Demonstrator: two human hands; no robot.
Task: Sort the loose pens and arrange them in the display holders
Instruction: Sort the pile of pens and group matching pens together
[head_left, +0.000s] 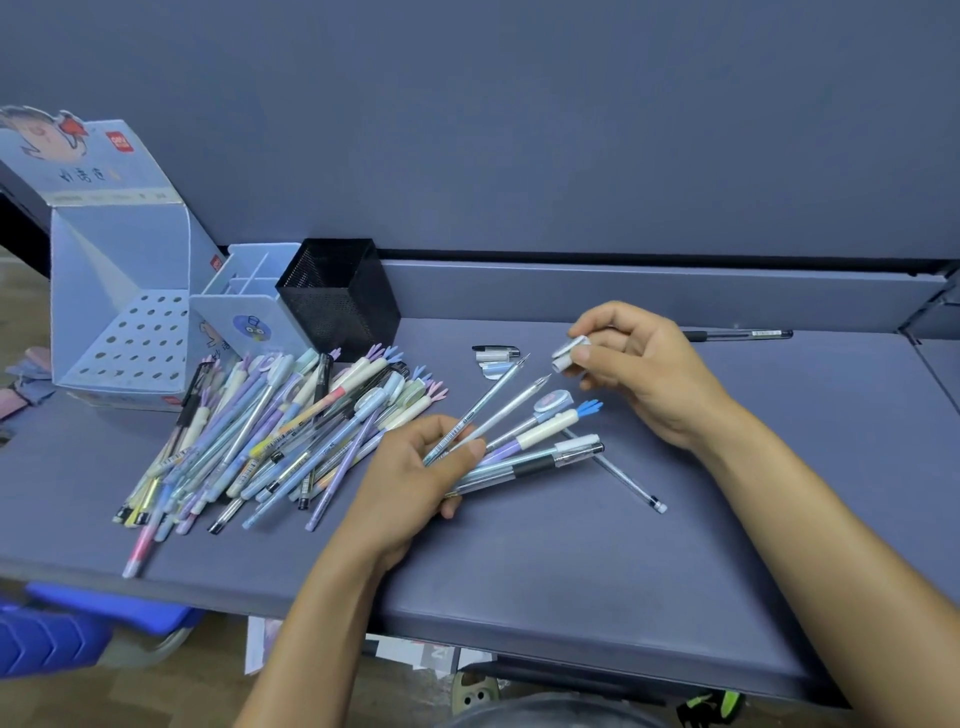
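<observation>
Head view. The left hand is gripping a fan of pens, fingers curled round the lower barrels. Two uncapped pens in that fan are pointing up and right, long axes diagonal, bare tips toward the right hand. The right hand is pinching a white cap between thumb and fingers, just beyond those tips, near but apart. Its open end appears to be facing down-left. Judgement: capping is next, cap axis needing alignment with the barrel. The loose pile is lying left, beside the display holders.
</observation>
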